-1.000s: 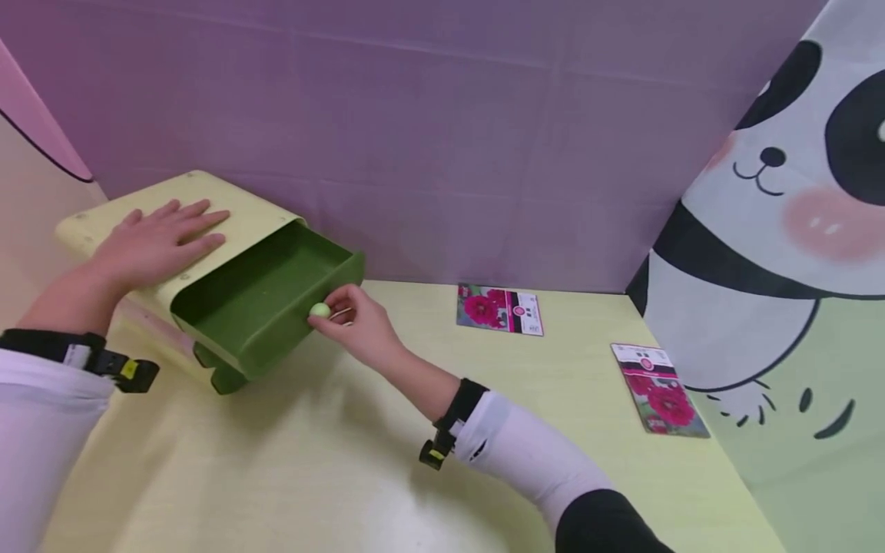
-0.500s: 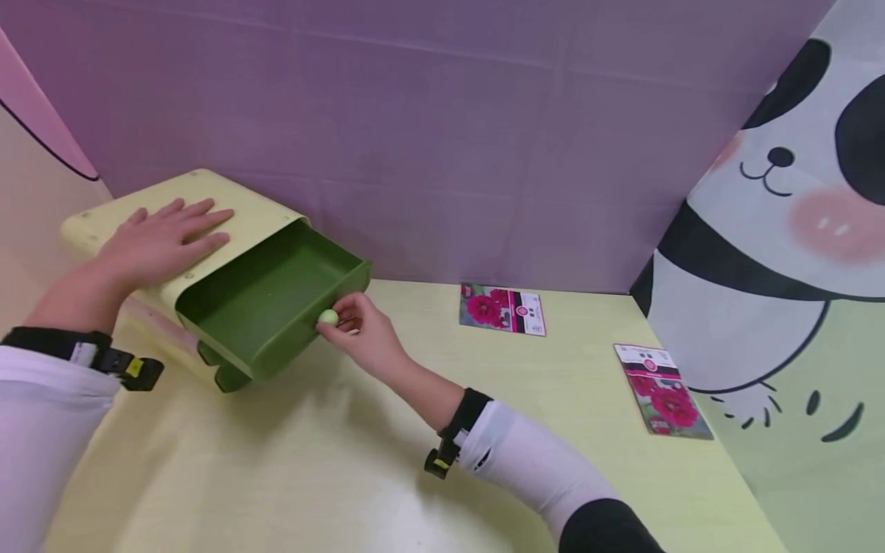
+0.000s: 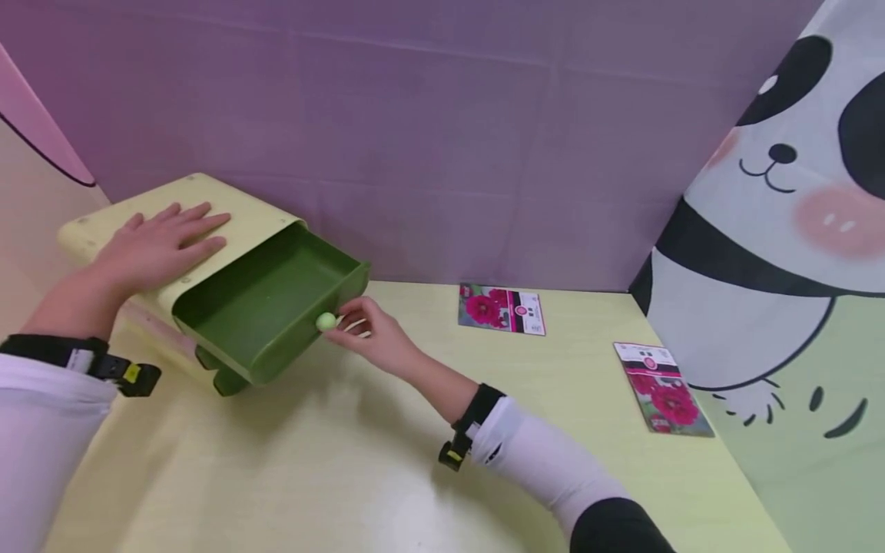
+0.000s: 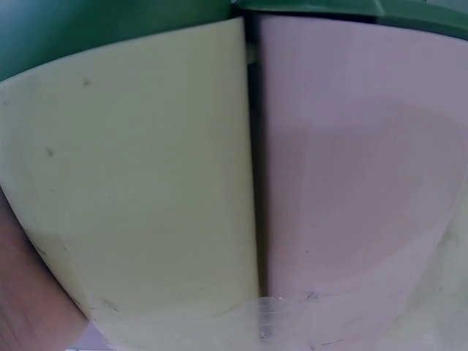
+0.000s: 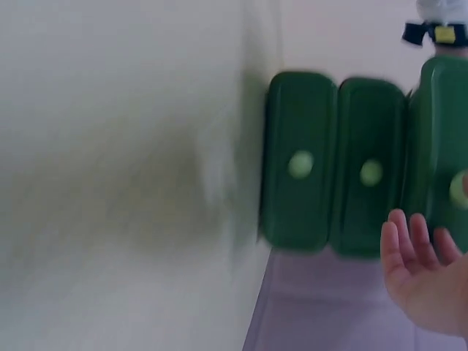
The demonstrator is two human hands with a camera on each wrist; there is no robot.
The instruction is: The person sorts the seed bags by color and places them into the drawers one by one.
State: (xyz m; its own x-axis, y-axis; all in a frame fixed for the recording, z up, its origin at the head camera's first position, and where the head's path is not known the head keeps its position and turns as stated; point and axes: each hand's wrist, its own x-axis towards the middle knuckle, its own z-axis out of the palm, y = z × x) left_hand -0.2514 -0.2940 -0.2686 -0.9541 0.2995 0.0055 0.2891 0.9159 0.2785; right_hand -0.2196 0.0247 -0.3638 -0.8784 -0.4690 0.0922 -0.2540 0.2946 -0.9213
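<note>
- Left hand [image 3: 155, 250]: spread flat, gripping nothing, on top of the pale yellow cabinet [image 3: 247, 223]; steady downward pressure should help stop the body sliding.
- Green top drawer [image 3: 270, 288]: partly out of the cabinet; best moved square to its opening, untwisted.
- Light green knob [image 3: 326, 322]: on the drawer's front.
- Right hand [image 3: 376, 336]: grip narrow, thumb and fingertip pinching the knob; force should run along the drawer's line.
- Two flower cards [image 3: 501, 309] [image 3: 664, 389]: on the tabletop [image 3: 373, 484], well apart from the drawer.
</note>
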